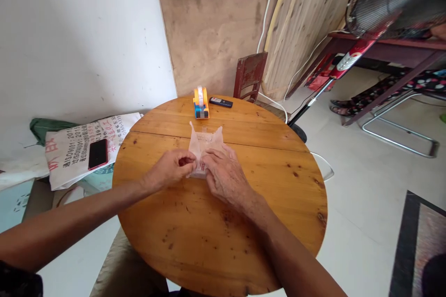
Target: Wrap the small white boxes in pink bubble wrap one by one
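Note:
A thin, whitish translucent plastic bag [205, 139] with some red print lies on the round wooden table [278, 185], wrapped about something boxy that I cannot make out. Two pointed corners of the bag stick up at its far side. My left hand [176, 165] is closed in a pinch at the bag's left edge. Over the bag's near right part lies my right hand [228, 176], its fingers bent and pressing on the plastic; some fingertips are hidden. Beyond the bag stands an orange and blue tape dispenser [201, 103] with a roll of tape.
Beside the dispenser rests a dark remote-like device [221, 102]. Left of the table, a phone [98, 154] lies on a printed sack [76, 148]. A wooden chair [249, 74] stands behind. At right are a standing fan [348, 62] and a seated person's legs [379, 90].

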`<state>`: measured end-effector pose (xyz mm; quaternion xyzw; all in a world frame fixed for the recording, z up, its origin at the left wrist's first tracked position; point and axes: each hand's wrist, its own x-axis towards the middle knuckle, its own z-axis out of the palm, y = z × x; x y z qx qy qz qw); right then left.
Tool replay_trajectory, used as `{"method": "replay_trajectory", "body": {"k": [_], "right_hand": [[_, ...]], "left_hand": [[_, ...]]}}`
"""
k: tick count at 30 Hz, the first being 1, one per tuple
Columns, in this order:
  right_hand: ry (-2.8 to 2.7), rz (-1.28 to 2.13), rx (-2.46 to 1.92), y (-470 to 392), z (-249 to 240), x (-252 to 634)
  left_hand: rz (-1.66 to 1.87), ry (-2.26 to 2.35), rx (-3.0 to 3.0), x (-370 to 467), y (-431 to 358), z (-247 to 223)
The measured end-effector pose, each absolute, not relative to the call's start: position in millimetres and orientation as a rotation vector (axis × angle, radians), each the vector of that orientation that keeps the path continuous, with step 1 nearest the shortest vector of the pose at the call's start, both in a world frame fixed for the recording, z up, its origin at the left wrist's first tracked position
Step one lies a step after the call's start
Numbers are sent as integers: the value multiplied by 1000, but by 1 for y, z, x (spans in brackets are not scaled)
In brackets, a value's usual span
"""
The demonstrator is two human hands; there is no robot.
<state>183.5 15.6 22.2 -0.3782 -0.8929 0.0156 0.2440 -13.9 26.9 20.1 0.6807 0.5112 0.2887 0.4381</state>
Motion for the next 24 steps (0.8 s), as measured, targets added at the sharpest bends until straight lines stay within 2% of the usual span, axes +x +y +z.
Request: {"method": "replay_trajectory", "body": {"k": [5, 11, 18, 24], "right_hand": [[-2307, 13, -994, 25, 16, 198], [-2100, 9, -1276, 31, 24, 214], [-1958, 653, -1732, 32, 34, 226], [-2012, 782, -1814, 37, 28, 218]], "left_hand": [[976, 1302, 2350, -5, 24, -1], [1129, 1115, 2545, -6, 31, -5], [1157, 1085, 2523, -5, 27, -9], [1190, 1168, 2528, -1, 20, -10]]}}
